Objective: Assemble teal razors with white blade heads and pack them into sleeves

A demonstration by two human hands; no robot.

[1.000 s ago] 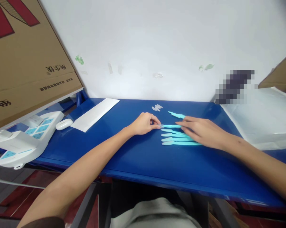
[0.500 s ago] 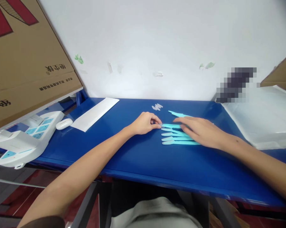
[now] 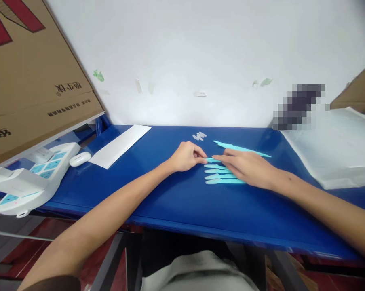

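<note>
My left hand is closed in a pinch at the tip end of a turquoise eyebrow razor. Further along the same razor, the thumb and fingers of my right hand are closed on it, hiding most of its handle. Several more turquoise razors with pale tips lie side by side just below, their right ends partly under my right hand. Behind that hand, other turquoise razors lie slantwise. A few small clear blade caps rest together beyond my left hand.
On the blue table, a white paper strip and a white oval case lie to the left, beside a power strip with plugged-in chargers. A cardboard box stands at left. Translucent plastic wrapping covers the right side.
My right hand has slid left along the razor, closer to my left hand, uncovering more of the razors behind it. My left hand keeps its pinch. The view has shifted slightly.
</note>
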